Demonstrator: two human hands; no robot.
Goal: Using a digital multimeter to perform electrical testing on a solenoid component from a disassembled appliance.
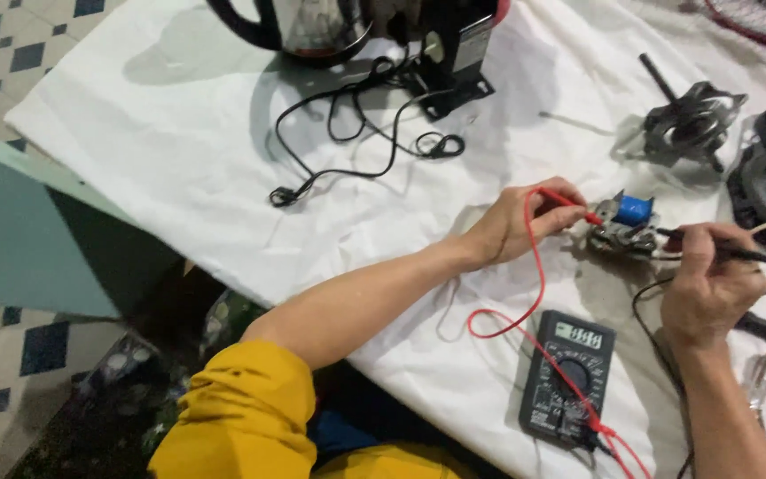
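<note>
White cloth (179,133) covers the work surface above blue-checked floor tiles (11,53)

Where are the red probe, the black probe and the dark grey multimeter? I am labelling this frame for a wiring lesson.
Red probe (567,200): head view, on its handle in the left hand.
Black probe (738,255): head view, on its shaft in the right hand.
Dark grey multimeter (569,377): head view, on its dial.
</note>
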